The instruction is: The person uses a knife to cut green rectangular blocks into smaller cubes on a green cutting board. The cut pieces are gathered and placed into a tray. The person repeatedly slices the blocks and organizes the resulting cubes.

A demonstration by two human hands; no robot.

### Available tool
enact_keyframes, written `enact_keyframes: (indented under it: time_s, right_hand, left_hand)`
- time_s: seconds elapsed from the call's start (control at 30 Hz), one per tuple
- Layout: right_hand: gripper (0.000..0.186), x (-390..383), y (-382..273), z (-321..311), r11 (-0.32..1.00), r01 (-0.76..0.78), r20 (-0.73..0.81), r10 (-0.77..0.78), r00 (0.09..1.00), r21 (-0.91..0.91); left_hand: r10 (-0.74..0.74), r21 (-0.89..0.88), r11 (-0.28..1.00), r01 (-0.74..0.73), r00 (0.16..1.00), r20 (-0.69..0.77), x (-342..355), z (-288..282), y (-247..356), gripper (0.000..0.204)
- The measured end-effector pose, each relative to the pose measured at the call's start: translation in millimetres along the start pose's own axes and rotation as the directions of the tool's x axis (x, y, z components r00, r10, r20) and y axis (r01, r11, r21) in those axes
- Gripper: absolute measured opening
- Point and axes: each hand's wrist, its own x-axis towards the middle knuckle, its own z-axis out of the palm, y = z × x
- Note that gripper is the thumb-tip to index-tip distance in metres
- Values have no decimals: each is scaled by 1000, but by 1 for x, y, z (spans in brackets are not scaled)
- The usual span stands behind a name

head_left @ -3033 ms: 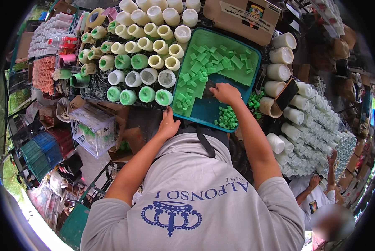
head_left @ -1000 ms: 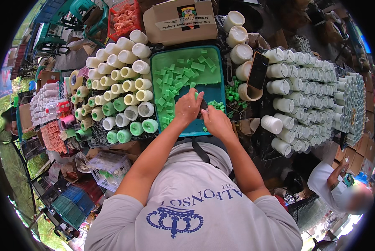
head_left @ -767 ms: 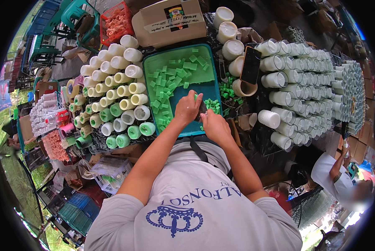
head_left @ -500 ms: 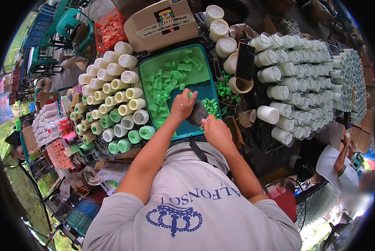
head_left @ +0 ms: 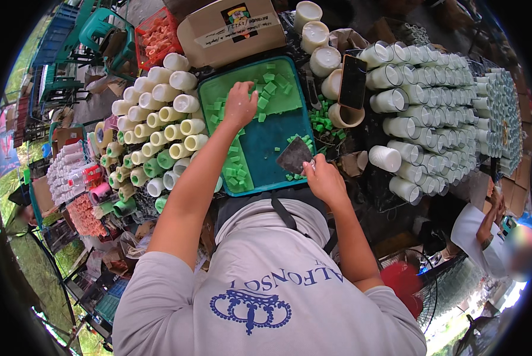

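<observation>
A blue-green tray (head_left: 272,170) lies in front of me with a sheet of green wax-like material (head_left: 286,104) and many loose green cubes (head_left: 236,172) in it. My left hand (head_left: 241,107) reaches over the tray's far left part, among the cubes, fingers apart and pointing down; its palm side is hidden. My right hand (head_left: 327,180), at the tray's near right edge, is closed around the handle of a scraper (head_left: 294,156). The scraper's dark, flat blade lies over the tray's right side, touching or just above small green pieces there.
Rows of cream and green candles (head_left: 174,130) stand left of the tray. Glass cups with white filling (head_left: 417,118) crowd the right. A phone (head_left: 352,82) leans on cream pillar candles (head_left: 325,61). Behind the tray sits a cardboard box (head_left: 230,44), beside a red crate (head_left: 174,50) of orange pieces.
My left hand has moved from beside the scraper blade to the far left of the tray. The scraper and right hand have shifted slightly right. More of the tray's bare floor shows.
</observation>
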Motion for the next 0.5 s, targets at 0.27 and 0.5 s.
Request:
enact_keyframes:
  time_s: [0.27, 0.5]
  right_hand:
    - [42, 50, -35, 13, 954, 187, 144, -156, 977, -235]
    - [42, 62, -46, 29, 937, 205, 121, -177, 977, -283]
  left_hand:
    - [20, 519, 855, -16, 1000, -3, -95, -9, -31, 88]
    - [-18, 554, 832, 33, 999, -34, -66, -5, -75, 86]
